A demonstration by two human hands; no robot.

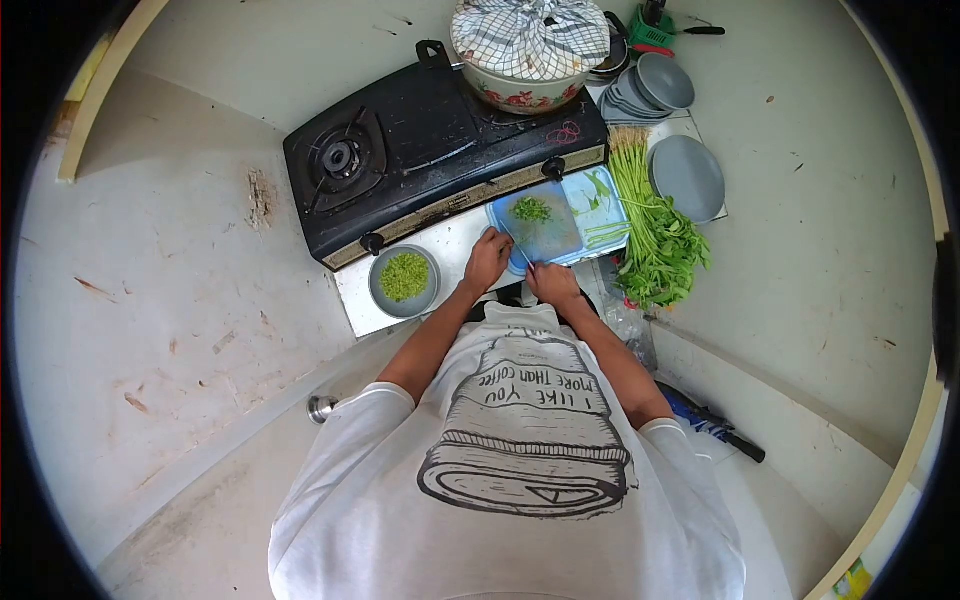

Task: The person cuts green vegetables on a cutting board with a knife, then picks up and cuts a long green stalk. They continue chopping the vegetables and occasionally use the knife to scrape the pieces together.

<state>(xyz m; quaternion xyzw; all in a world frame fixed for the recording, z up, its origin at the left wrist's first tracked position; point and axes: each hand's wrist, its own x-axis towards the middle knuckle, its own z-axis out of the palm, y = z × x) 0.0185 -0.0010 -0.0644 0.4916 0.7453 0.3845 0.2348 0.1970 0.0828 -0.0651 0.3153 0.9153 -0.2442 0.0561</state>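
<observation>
My right hand [553, 284] is closed around a knife [524, 256], whose thin blade points up and left over the near edge of the chopping board [555, 235]. Across from it, my left hand [488, 260] rests at the board's left edge with fingers bent together near the blade; whatever they pinch is too small to make out. A small heap of chopped greens [530, 209] lies on the board's far part. Cut stems and leaves [603, 234] are on the light-blue tray [575, 190] at right. Left of my hands, a grey bowl [432, 292] holds finely chopped green pieces [404, 277].
A black two-burner gas stove [415, 120] stands behind the board, bearing a cloth-covered flowered pot [530, 92]. Right of the tray lies a bunch of long-stemmed leafy greens [660, 230], beside a grey plate [688, 178] and stacked grey bowls [665, 82]. White walls rise on both sides.
</observation>
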